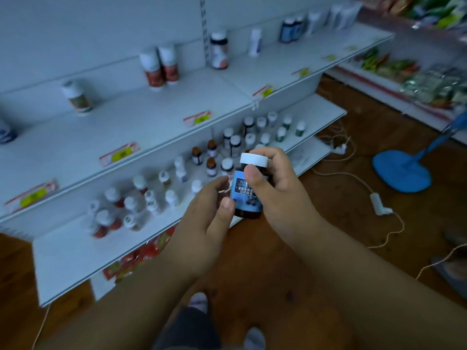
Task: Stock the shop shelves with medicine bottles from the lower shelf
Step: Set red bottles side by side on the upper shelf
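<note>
1. The right hand (280, 188) reaches forward with its fingers curled around a dark bottle (249, 190), thumb pressed on the front just under the cap.
2. The left hand (207, 215) pinches the bottle's lower left side with thumb and fingertips.
3. The bottle stands almost upright, white cap up, blue label facing the camera, held in the air in front of the lower shelf (75, 256) edge.
4. One bottle is held; the shelf has many small bottles, too blurry to count.

Dark bottle (249, 192), blue label (white cap (253, 159))
</note>
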Tool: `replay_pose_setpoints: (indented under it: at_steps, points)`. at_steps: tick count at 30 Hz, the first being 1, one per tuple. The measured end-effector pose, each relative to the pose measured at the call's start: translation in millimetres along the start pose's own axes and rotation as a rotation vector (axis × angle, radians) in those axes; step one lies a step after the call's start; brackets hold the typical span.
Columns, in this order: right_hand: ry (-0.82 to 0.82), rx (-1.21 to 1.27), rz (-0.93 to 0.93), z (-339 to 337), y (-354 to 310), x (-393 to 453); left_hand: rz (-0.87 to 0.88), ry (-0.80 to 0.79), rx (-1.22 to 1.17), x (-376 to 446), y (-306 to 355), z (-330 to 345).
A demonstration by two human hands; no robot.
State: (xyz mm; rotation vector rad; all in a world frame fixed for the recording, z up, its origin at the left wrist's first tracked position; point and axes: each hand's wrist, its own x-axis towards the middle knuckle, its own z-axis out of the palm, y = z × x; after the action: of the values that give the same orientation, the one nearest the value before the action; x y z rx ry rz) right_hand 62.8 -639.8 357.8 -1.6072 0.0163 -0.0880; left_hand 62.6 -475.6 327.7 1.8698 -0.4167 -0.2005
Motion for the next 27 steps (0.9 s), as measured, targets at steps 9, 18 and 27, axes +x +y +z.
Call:
replay_pose_setpoints:
  at_steps: [9,18,27]
  points:
    - [0.229,-0.094,-0.095,-95.0,-24.7,118.3,0.124,-0.100,0.142,171.0,18.3,22.9]
    - [0.379,-0.215,-0.150,-227.9,-29.6,205.0,0.223,-0.260,0.135,328.4,60.2,115.6]
    - [0.140,-0.343,-0.153,-376.3,-20.4,321.0,0.127,-0.115,0.182,458.2,80.3,213.2]
